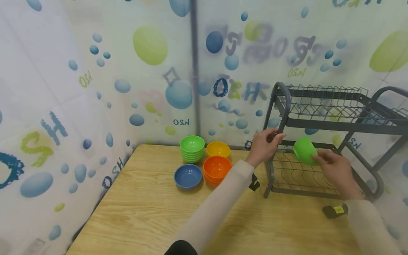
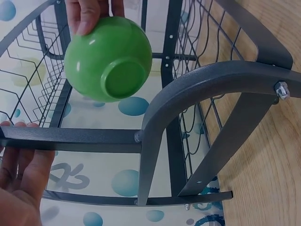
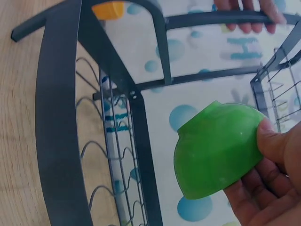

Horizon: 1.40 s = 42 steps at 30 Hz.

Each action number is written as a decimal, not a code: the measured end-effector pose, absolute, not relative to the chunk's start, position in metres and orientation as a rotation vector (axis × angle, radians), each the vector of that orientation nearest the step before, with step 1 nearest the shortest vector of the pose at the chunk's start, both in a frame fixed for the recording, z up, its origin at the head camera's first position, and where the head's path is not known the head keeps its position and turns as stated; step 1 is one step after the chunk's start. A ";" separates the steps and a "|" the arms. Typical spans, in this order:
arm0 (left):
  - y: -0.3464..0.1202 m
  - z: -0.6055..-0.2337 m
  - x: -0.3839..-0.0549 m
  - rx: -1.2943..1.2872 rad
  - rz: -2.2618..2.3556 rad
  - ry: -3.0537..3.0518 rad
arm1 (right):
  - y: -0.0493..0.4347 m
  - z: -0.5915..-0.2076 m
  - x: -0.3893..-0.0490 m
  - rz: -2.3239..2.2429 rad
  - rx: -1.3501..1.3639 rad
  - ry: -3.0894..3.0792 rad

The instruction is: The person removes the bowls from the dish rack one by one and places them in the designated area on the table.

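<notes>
In my right hand (image 1: 336,170) is a green bowl (image 1: 304,150), pinched by its rim and tilted on its side. It hangs between the two tiers of a dark grey dish rack (image 1: 325,123), over the lower wire shelf. The right wrist view shows the thumb on the outside of the bowl (image 3: 221,150); the other fingers are partly hidden behind it. My left hand (image 1: 264,146) grips the rack's left upright, and its fingertips show past the bar in the left wrist view.
Left of the rack stand stacked green bowls (image 1: 192,145), a yellow bowl (image 1: 218,150), stacked orange bowls (image 1: 217,168) and a blue bowl (image 1: 188,176) on the wooden table (image 1: 143,212). A patterned curtain (image 1: 153,88) hangs behind.
</notes>
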<state>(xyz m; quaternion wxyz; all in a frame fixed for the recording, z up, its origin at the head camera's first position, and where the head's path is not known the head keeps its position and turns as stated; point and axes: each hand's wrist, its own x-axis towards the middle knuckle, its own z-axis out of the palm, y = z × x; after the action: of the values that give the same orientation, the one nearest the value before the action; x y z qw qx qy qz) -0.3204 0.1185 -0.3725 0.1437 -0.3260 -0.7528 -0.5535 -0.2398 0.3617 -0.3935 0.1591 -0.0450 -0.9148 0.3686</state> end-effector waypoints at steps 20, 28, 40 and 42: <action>0.103 -0.369 -0.321 -1.006 -1.467 -2.274 | 0.340 -0.386 -0.201 0.890 -0.051 -2.670; 0.072 -0.374 -0.322 -0.962 -1.470 -2.344 | 0.334 -0.384 -0.189 0.846 0.069 -2.595; 0.025 -0.378 -0.308 -1.024 -1.331 -2.434 | 0.316 -0.374 -0.173 0.738 0.399 -2.389; 0.018 -0.380 -0.304 -1.037 -1.317 -2.454 | 0.313 -0.373 -0.172 0.702 0.467 -2.338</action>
<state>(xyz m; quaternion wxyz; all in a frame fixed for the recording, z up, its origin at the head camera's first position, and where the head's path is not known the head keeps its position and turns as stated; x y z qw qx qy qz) -0.3043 0.0175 -0.3800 0.0846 -0.3475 -0.8229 -0.4415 -0.1716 0.3126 -0.3727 0.3221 0.1779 -0.8906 0.2673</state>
